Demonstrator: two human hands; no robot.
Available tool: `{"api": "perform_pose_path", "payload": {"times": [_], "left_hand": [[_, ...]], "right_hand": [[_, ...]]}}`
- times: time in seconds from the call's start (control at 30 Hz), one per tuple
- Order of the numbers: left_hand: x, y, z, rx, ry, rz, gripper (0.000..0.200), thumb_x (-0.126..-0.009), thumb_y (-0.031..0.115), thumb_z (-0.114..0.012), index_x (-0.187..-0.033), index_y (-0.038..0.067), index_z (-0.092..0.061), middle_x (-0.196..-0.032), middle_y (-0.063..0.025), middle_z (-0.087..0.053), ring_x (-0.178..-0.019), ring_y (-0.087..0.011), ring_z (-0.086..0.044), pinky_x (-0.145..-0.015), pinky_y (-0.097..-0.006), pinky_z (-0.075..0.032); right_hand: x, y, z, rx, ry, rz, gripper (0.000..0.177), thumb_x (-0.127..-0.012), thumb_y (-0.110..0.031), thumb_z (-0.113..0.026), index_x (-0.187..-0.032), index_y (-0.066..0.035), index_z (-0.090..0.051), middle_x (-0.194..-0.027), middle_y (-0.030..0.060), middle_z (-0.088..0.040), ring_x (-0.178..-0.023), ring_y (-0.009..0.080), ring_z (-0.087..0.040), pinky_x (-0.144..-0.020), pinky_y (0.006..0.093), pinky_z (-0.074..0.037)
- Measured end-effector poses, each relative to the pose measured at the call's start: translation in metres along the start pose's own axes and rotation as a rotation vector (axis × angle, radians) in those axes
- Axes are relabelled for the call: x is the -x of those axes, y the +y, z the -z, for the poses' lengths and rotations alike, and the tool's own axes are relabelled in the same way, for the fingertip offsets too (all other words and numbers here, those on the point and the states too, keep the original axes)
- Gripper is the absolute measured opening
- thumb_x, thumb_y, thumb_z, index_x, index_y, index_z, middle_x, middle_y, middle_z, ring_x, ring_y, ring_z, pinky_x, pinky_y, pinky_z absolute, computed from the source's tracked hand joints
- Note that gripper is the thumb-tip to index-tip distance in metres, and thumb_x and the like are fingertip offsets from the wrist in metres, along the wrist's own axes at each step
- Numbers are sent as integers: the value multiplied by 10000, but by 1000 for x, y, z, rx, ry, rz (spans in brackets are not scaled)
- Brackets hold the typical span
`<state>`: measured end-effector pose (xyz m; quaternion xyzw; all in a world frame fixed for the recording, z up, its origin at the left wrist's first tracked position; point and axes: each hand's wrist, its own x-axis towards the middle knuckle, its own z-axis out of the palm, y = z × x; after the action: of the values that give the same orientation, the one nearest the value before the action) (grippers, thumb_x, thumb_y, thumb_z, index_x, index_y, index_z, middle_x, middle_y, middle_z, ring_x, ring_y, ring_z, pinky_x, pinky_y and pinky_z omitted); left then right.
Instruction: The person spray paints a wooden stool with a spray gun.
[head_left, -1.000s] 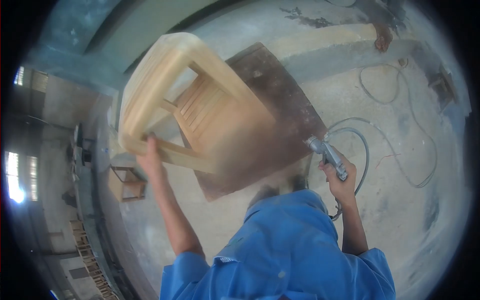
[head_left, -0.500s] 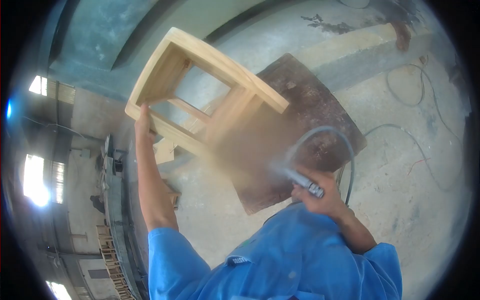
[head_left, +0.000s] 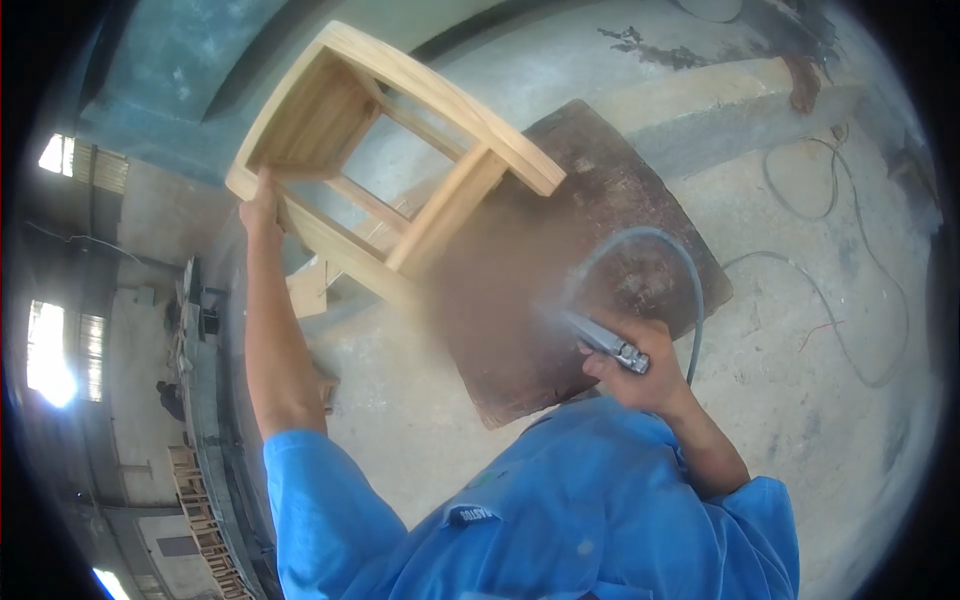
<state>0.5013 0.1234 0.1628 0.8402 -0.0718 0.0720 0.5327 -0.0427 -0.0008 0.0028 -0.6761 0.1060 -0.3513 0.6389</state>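
My left hand [head_left: 262, 208] is closed around the left lower corner of a pale wooden chair frame [head_left: 435, 90], with the thumb on its inner side. The frame is tilted, with a curved upper edge and crossbars between open gaps. A metal spray gun [head_left: 610, 345] is gripped in my right hand [head_left: 640, 365], pointing toward the frame. Its front end is lost in a blurred patch, which also hides the frame's near end. A grey hose [head_left: 697, 275] loops up from the gun. Beneath the frame lies a dark, stained square board [head_left: 655, 215].
More hose [head_left: 815, 285] trails over the concrete floor [head_left: 780, 400] at the right. A low concrete ledge [head_left: 710, 100] runs behind the board. At the left are a long bench-like structure [head_left: 200, 390] and a row of wooden chairs or stools [head_left: 200, 520].
The chair frame and my left hand have shifted up and left, and the frame has turned slightly, showing more of its crossbars. My right hand keeps the spray gun, its angle slightly changed.
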Motion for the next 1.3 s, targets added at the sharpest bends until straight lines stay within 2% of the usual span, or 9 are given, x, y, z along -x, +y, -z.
{"api": "perform_pose_path", "payload": {"times": [0.07,0.3,0.47,0.57,0.73,0.97,1.07,1.17,1.3], "left_hand": [[-10,-4,-6,-11,28,-80,843,-739,444,-820,-1287,-132,-539,-1208,-212,-627,-1023,-287,-657,-848,-406,-537],[-21,-9,-21,129,3,-140,622,-807,275,-771,-1256,-104,-568,-1124,-163,-656,-968,-250,-665,-831,-385,-538],[-19,-10,-21,175,-23,-161,633,-812,274,-771,-1270,-104,-552,-1140,-155,-640,-983,-247,-653,-821,-384,-535],[-16,-11,-26,163,-11,-150,642,-820,282,-771,-1282,-101,-542,-1155,-156,-630,-990,-250,-649,-822,-384,-533],[-20,-13,-30,132,-22,-147,669,-817,315,-762,-1294,-91,-527,-1149,-156,-618,-993,-260,-643,-839,-392,-532],[-24,-11,-39,122,-32,-157,656,-817,302,-760,-1279,-103,-529,-1129,-149,-620,-987,-258,-639,-830,-389,-528],[-25,-8,-43,123,-24,-128,637,-817,295,-755,-1269,-99,-538,-1124,-145,-620,-995,-252,-635,-826,-385,-525],[-31,-5,-47,117,-43,-145,626,-819,294,-757,-1258,-97,-545,-1116,-142,-622,-985,-248,-638,-818,-383,-526],[-28,-3,-50,171,-65,-187,604,-817,292,-764,-1239,-92,-564,-1089,-141,-634,-963,-243,-643,-815,-382,-526]], "right_hand": [[-6,1,0,32,-32,13,519,-785,-126,-793,-1259,13,-635,-916,195,-722,-764,237,-723,-684,312,-541],[-37,77,-26,171,28,-96,445,-827,-243,-772,-1207,-31,-678,-951,183,-729,-840,271,-732,-733,340,-547],[-90,137,-64,113,137,-88,402,-859,-313,-738,-1171,-62,-700,-959,191,-723,-865,301,-724,-745,372,-541],[-107,143,-73,50,166,-146,390,-867,-326,-722,-1153,-61,-704,-944,199,-718,-860,330,-713,-739,387,-536],[-107,236,-103,99,134,-143,348,-870,-332,-714,-1109,-80,-722,-888,195,-715,-824,365,-698,-718,411,-532],[-127,234,-100,60,168,-346,389,-858,-384,-720,-1115,-92,-728,-845,180,-717,-796,350,-706,-705,413,-534],[-143,236,-93,139,416,-178,403,-858,-396,-718,-1140,-107,-724,-853,175,-721,-809,338,-712,-720,403,-537],[-159,230,-66,315,475,-266,399,-860,-401,-714,-1153,-129,-721,-874,179,-722,-852,356,-708,-746,403,-537],[-151,252,-43,347,477,-231,397,-865,-407,-705,-1145,-127,-720,-897,189,-721,-888,383,-695,-755,417,-533]]}}
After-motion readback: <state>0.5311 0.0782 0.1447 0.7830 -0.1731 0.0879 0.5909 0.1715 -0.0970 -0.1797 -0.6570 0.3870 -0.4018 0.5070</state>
